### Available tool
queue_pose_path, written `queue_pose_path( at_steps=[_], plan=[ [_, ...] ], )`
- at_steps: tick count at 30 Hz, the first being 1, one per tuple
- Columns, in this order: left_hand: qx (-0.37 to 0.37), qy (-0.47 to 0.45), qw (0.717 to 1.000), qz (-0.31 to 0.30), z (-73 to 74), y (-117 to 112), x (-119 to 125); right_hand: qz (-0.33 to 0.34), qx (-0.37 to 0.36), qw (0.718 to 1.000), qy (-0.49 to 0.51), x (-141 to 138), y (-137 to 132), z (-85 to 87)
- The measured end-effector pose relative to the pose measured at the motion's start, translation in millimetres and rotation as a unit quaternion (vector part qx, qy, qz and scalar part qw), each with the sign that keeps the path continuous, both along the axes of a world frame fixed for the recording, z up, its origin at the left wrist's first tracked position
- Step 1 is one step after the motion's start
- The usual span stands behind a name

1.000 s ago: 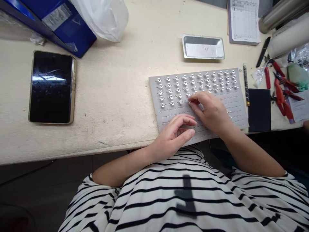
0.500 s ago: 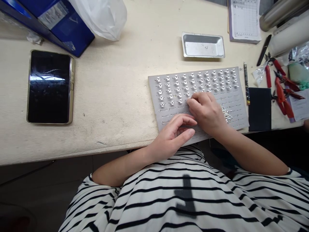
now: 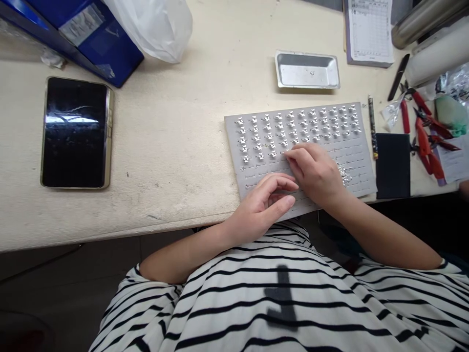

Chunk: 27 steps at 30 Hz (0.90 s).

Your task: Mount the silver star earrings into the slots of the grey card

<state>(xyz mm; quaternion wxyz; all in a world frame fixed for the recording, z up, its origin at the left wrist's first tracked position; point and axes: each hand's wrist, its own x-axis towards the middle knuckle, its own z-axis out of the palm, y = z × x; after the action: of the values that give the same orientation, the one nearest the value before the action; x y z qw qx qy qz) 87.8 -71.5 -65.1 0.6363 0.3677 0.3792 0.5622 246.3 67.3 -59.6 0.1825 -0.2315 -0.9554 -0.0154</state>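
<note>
A grey slotted board (image 3: 252,172) lies at the table's front edge, with rows of small silver jewellery pieces (image 3: 280,125) set in the slits of its far part. The nearer slits are bare where they show. My right hand (image 3: 318,171) is over the board, thumb and forefinger pinched at a slit just right of the nearest row's last visible piece. What sits between those fingertips is too small and covered to make out. A loose heap of silver pieces (image 3: 344,174) lies by my right wrist. My left hand (image 3: 269,200) rests at the board's near edge, fingers curved, thumb apart, holding nothing.
Behind the board stands a shallow metal tray (image 3: 308,71). To the right are a pen (image 3: 373,127), a black pad (image 3: 393,166), red-handled pliers (image 3: 425,142) and a form pad (image 3: 369,32). A phone (image 3: 75,132), a blue box (image 3: 98,44) and a white bag (image 3: 156,27) are leftward.
The fingers of my right hand have shifted slightly and straightened a little at the same slit. My left hand has stayed in place.
</note>
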Motion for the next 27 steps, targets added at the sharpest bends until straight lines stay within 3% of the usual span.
queue_pose_path(
  at_steps=[6, 10, 12, 15, 18, 22, 27],
  plan=[
    [0.048, 0.102, 0.993, -0.038, 9.3, -4, -4, -0.082, -0.088, 0.991, 0.053, 18, -2, 28.0],
    [0.122, 0.256, 0.953, -0.105, 13.8, -6, -3, -0.165, -0.114, 0.979, 0.044, 52, -1, 51.4],
    [0.156, 0.321, 0.926, -0.124, 13.1, -6, 2, -0.171, -0.139, 0.975, 0.018, 71, 0, 55.4],
    [0.183, 0.364, 0.903, -0.134, 12.1, -4, 10, -0.128, -0.182, 0.973, -0.058, 93, -3, 46.7],
    [0.188, 0.364, 0.904, -0.125, 14.2, -2, 16, -0.109, -0.179, 0.973, -0.1, 101, -8, 25.3],
    [0.176, 0.359, 0.908, -0.122, 18.3, 2, 21, -0.095, -0.121, 0.986, -0.06, 95, -9, 3.1],
    [0.155, 0.35, 0.915, -0.126, 22.2, 4, 25, -0.015, -0.101, 0.995, -0.012, 81, 9, 0.5]
  ],
)
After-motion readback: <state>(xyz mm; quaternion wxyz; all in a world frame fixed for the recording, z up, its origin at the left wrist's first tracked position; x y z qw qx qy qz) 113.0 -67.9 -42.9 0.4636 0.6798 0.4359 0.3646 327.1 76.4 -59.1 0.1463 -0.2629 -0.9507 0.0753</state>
